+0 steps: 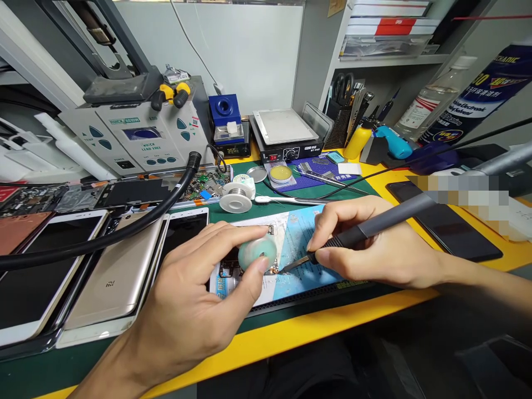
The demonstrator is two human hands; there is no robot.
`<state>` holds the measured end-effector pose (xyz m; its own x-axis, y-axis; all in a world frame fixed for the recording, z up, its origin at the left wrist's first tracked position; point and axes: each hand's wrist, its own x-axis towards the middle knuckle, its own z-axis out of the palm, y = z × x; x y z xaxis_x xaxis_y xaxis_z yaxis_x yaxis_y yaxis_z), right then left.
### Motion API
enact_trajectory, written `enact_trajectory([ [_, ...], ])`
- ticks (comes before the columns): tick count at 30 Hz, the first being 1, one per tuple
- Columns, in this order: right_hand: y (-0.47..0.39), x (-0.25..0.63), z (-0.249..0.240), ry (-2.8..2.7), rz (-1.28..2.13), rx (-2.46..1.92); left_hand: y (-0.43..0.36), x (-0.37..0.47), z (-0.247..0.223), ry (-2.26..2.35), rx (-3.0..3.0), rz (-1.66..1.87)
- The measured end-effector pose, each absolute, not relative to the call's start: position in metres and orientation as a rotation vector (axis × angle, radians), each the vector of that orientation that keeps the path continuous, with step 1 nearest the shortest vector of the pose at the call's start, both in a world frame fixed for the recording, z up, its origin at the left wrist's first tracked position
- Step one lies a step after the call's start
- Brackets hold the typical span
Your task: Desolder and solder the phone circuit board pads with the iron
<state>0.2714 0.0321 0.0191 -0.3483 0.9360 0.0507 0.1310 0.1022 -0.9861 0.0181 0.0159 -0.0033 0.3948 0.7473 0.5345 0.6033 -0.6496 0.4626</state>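
My left hand [208,288] pinches a round, pale green desoldering braid reel [254,252] between thumb and fingers, with a small coppery bit by its lower right edge. Beneath the reel lies a phone circuit board [228,269], mostly hidden by the reel and my fingers. My right hand [366,241] grips a dark soldering iron [361,230] like a pen. The iron's tip points left and down, at the board's right edge beside the reel; whether it touches cannot be made out. Under the board is a blue and white printed sheet [297,235].
Several phones [112,271] lie at left, crossed by a black hose [166,208] from the hot air station [141,133]. Behind the sheet are a solder wire spool [235,200], a brush [282,200], a flux tin [281,174] and a hot plate [286,130]. A dark phone [444,221] lies right.
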Motion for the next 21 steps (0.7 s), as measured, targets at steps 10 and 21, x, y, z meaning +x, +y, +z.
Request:
enact_trajectory([
  [10,0.0311,0.2716,0.0205,-1.609,1.33,-1.083,0.0162,0.0192,-0.0048,1.2,2.454,1.086],
  [21,0.0321,0.2693,0.0234,-1.604,1.34,-1.091,0.0166,0.0176,-0.005,1.195,2.456,1.072],
])
